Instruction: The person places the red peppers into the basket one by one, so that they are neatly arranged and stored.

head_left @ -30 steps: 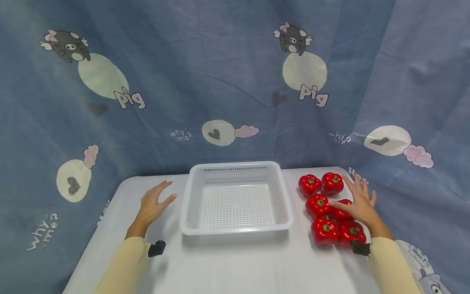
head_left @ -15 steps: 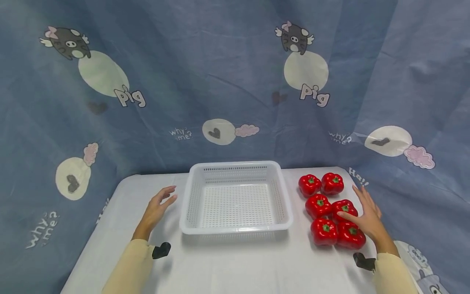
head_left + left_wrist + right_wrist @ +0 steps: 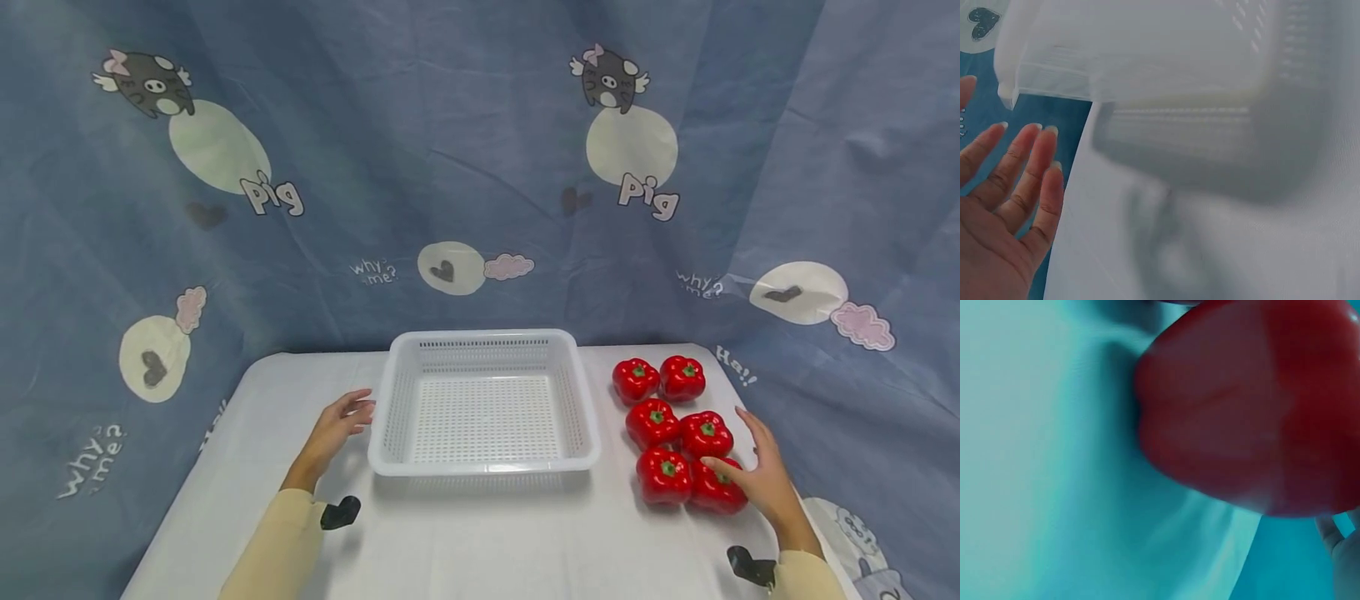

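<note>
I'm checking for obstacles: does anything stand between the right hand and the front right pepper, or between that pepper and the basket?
Nothing visible separates the right hand from the front right pepper. Toward the basket, its neighbour, the front left pepper, stands in the way.

The table [image 3: 480,542] bears 1 basket [image 3: 483,421], 6 peppers [image 3: 653,424].

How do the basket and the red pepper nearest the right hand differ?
The basket is white; the pepper is glossy red. The basket is rectangular, open-topped and perforated, while the pepper is rounded and lobed. The basket is much larger than the pepper. Both rest on the white table.
</note>
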### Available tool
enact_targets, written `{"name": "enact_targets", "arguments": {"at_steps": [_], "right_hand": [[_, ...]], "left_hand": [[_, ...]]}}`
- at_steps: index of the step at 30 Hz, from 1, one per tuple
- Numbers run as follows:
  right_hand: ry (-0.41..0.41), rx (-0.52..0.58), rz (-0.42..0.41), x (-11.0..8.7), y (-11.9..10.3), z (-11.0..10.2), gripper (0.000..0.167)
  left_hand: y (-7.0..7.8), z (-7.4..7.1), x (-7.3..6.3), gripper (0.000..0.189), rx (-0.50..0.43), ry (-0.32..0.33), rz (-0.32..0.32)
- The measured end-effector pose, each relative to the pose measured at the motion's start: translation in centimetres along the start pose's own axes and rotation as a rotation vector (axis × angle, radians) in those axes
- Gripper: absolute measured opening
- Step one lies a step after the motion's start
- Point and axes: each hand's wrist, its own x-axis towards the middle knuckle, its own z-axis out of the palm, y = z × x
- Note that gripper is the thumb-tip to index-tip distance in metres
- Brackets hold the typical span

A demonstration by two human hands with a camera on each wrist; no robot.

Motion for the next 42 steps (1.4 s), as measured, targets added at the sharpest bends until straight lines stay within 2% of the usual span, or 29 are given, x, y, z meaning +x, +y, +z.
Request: {"name": "enact_targets", "arguments": {"at_steps": [2, 6, 12, 16, 22, 28, 37, 42], "right_hand": [[0.003, 0.011, 0.021, -0.3, 0.3, 0.1, 0.109], [0.003, 0.043, 0.07, -0.8, 0.8, 0.5, 0.111], [0.0, 0.089, 0.113, -0.9, 1.8, 1.2, 0.114], [-0.024, 0.105, 0.121, -0.8, 2.4, 1.5, 0.114], [-0.072, 0.152, 0.151, -1.3, 2.3, 1.7, 0.112], [-0.109, 0.174, 0.2, -1.5, 2.2, 1.7, 0.116], [-0.088, 0.202, 0.211, -0.3, 6.1, 2.3, 0.121], [-0.115, 0.22, 0.232, -1.4, 4.6, 2.0, 0.113]], "left_hand": [[0.9, 0.1, -0.6, 0.068, 0.001, -0.015, 0.003], [4.1, 0.0, -2.7, 0.064, -0.024, -0.041, -0.008], [6.8, 0.2, -4.2, 0.064, 0.001, -0.039, -0.091], [8.8, 0.1, -5.0, 0.056, 0.022, -0.043, -0.103], [9.2, 0.0, -4.8, 0.055, 0.054, -0.054, -0.172], [9.3, -0.1, -4.5, 0.055, 0.04, -0.081, -0.221], [9.3, -0.2, -4.0, 0.055, -0.016, -0.109, -0.279], [9.2, -0.2, -3.8, 0.054, -0.041, -0.139, -0.278]]}}
